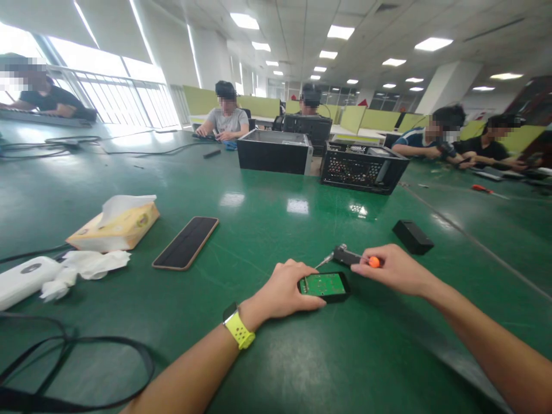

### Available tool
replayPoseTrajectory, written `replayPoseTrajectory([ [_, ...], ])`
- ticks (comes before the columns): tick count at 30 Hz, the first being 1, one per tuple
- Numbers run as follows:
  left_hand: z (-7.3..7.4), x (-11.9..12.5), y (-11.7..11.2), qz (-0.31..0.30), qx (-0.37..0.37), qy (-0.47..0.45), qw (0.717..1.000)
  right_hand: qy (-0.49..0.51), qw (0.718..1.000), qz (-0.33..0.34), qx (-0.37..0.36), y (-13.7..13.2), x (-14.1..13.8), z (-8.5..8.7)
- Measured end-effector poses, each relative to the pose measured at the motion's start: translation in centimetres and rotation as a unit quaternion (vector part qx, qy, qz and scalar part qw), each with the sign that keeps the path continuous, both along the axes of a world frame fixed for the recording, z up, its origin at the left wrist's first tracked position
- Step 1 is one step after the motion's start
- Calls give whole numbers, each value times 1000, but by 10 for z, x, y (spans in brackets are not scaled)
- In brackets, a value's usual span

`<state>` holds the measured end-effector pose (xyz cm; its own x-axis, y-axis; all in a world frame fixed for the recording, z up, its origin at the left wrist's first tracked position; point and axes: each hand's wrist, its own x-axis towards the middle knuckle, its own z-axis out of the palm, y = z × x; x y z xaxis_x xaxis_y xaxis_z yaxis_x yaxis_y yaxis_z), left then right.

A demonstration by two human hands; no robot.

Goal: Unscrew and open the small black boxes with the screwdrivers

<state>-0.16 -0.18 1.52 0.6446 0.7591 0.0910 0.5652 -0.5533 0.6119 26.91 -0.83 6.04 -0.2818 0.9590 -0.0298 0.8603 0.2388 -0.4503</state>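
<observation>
My left hand (287, 287) grips a small black case (338, 297) on the green table, thumb along its near side and fingers over its left end. A green circuit board (323, 284) lies face up in the case's open top. My right hand (392, 267) is closed, just right of the case, with a round orange end (374, 262) showing at its fingertips. From those fingers a dark grey tool (346, 256) with a silver joint and a thin metal shaft points left, behind the case. Its exact kind is unclear. Beyond my right hand sits a black rectangular block (413, 236).
A phone (186, 242), a tissue pack (116, 224), crumpled tissues (92, 265) and a white device (28, 279) lie at left. Black cable (107, 339) loops at near left. Two computer cases (273, 152) stand farther back. Several people sit around; a screwdriver (487, 190) lies far right.
</observation>
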Motion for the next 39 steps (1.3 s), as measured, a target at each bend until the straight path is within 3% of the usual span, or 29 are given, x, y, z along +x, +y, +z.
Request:
replayPoseTrajectory([
  [3, 0, -1, 1, -16, 3, 0, 1000, -29, 994, -94, 56, 21, 2, -6],
  [6, -1, -2, 3, -29, 13, -8, 999, -70, 991, -112, 35, 41, 5, -18],
  [12, -3, -4, 0, -40, 11, -25, 999, -83, 996, -31, 14, 50, 3, -37],
  [16, -3, -6, 0, -22, -9, -66, 998, -30, 998, 46, -4, 40, 5, -19],
  [19, -4, -6, 3, -8, -45, -158, 986, 69, 986, 153, 4, 27, 1, 1],
  [22, -6, -3, 5, 27, -97, -241, 965, 108, 973, 203, 3, 13, -13, 13],
  [28, 2, 1, -1, 2, -179, -308, 934, 116, 953, 279, 29, 4, -53, 5],
  [30, 4, 2, -2, 5, -168, -335, 927, 134, 955, 254, 77, 4, -62, -1],
  [32, 4, 3, -2, 25, -179, -375, 909, 170, 960, 180, 131, 4, -66, -4],
  [35, 4, 5, 2, 74, -225, -476, 847, 213, 963, 59, 153, -1, -69, -3],
  [39, 8, 8, 3, 153, -210, -568, 781, 110, 984, 26, 138, -14, -76, 4],
])
